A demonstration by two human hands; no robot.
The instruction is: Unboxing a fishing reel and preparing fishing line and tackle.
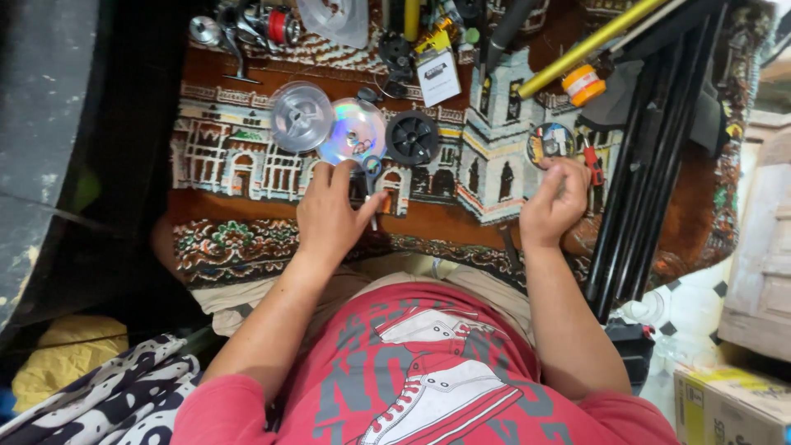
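My left hand rests low on a patterned carpet, its fingers pinched around a small dark part beside small blue-handled scissors. Just above it lie a clear plastic spool, a shiny disc and a black spool. My right hand is curled shut by a round spool with a printed label; whether it holds something thin I cannot tell. A small red tool lies just right of that hand.
Black rods run diagonally along the right. A yellow rod, an orange spool, a fishing reel, a white card and small tackle lie at the top. A cardboard box sits bottom right.
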